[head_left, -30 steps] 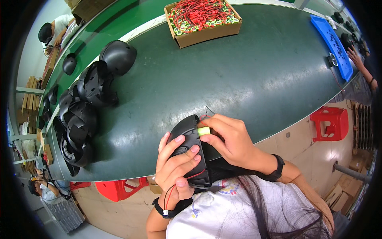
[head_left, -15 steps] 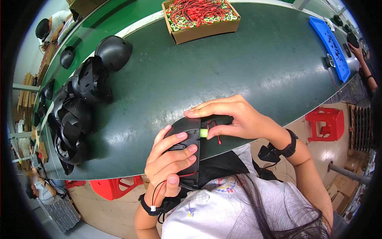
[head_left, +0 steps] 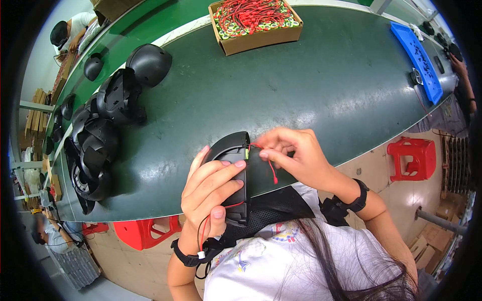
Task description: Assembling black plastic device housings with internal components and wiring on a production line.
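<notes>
My left hand [head_left: 212, 193] is wrapped round a curved black plastic shell [head_left: 227, 145], held tilted on its side above the near edge of the table. A yellow-green battery [head_left: 247, 152] shows as a sliver inside the shell's rim. Thumb and forefinger of my right hand [head_left: 297, 153] pinch the battery's red wire just beside that rim. The wire's loose end, with a small red plug [head_left: 274, 179], dangles below these fingers. Out of the shell's lower part another red and black wire pair runs past my left thumb to a white plug [head_left: 201, 255].
Black shells [head_left: 120, 98] are heaped on the left of the green table [head_left: 321, 80]. At the back stands a cardboard box [head_left: 261, 42] of wired green batteries. A blue tray [head_left: 419, 62] with small dark parts lies at far right, near another person's arm [head_left: 464, 80]. Red stools [head_left: 411, 158] stand below.
The battery has gone deeper into the shell. My right hand has left the shell and battery and now pinches the wire. The shell has turned, showing its rim more edge-on.
</notes>
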Tool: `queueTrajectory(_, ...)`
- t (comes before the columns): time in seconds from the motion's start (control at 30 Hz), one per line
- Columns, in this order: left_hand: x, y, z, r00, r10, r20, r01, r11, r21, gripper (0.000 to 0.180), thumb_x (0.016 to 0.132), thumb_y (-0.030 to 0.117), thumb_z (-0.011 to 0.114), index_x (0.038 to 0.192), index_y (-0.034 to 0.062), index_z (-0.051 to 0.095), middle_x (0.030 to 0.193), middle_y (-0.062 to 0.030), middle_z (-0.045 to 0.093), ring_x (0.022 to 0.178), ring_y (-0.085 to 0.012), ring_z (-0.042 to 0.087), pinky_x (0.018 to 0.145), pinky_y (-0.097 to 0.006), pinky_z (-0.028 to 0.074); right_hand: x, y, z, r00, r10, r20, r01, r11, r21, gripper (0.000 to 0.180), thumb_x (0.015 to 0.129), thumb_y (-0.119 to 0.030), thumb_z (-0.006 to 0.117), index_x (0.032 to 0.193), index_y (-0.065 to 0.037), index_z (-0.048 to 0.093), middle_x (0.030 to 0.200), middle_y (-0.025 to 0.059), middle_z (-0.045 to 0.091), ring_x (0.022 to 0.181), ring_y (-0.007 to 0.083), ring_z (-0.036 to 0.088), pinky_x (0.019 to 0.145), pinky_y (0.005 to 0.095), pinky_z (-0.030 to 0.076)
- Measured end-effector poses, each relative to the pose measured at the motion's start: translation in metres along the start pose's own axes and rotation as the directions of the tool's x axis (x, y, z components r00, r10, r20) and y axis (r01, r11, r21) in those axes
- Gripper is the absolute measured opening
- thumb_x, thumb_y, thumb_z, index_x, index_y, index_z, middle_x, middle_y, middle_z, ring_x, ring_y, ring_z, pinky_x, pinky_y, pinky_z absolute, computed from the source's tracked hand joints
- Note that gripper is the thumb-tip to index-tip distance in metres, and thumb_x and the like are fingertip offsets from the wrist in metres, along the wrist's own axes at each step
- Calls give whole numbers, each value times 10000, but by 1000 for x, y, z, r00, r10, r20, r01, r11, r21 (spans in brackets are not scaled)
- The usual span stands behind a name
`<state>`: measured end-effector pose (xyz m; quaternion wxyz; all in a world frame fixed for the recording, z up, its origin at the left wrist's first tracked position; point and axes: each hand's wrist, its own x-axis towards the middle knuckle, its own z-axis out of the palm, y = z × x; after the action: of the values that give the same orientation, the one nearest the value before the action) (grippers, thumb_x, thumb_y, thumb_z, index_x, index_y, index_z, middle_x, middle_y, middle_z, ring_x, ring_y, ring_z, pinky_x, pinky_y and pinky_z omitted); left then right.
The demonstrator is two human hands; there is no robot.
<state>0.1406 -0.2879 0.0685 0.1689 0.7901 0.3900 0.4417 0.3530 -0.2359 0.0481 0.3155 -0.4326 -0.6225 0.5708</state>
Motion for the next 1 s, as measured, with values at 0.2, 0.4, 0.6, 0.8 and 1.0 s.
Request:
queueTrajectory(0.2, 7, 3, -3, 999, 0, 45, -4, 997, 80, 445, 929, 272, 364, 934, -32, 689, 1032, -141, 670, 878, -287, 608, 978, -543, 392, -9, -32, -13, 789, -611, 67, 541, 639, -547, 105, 713, -41, 673, 773, 1, 597, 754, 67, 497, 654, 195, 532, 556, 296, 437)
queueTrajectory(0.4, 15, 8, -7, 981, 25, 192, -46, 994, 104, 360, 916, 240, 430, 975, -14, 680, 1136, -103, 637, 931, -285, 551, 999, -545, 358, -2, -58, 0, 662, -701, 264, 651, 365, -665, 164, 665, -126, 680, 704, -43, 544, 762, 68, 492, 699, 218, 534, 581, 310, 440)
queueTrajectory(0.6, 8, 10, -6, 985, -63, 162, 65, 998, -6, 354, 918, 203, 458, 1125, -5, 657, 1155, -81, 628, 988, -286, 532, 1041, -558, 314, 18, -55, -14, 775, -573, 269, 628, 746, -221, 420, 677, -212, 788, 1025, -53, 614, 1037, 108, 609, 942, 267, 600, 827, 364, 478)
queueTrajectory(0.8, 2, 10, -10, 993, -90, 74, 79, 988, 134, 469, 971, 281, 331, 1058, 4, 700, 1113, -38, 655, 1031, -246, 505, 1089, -551, 246, 27, -23, -17, 843, -435, 317, 449, 893, 31, 466, 745, -26, 723, 1190, -8, 587, 1316, 163, 520, 1226, 287, 509, 1028, 387, 408)
queueTrajectory(1.0, 1, 13, -7, 986, -159, 52, 150, 978, 145, 512, 979, 283, 284, 1020, 15, 718, 1094, -18, 672, 1125, -281, 463, 1107, -540, 194, 23, -11, -6, 900, -377, 218, 310, 906, 289, 373, 772, 69, 665, 1132, 1, 594, 1219, 145, 558, 1197, 254, 521, 1020, 375, 425)
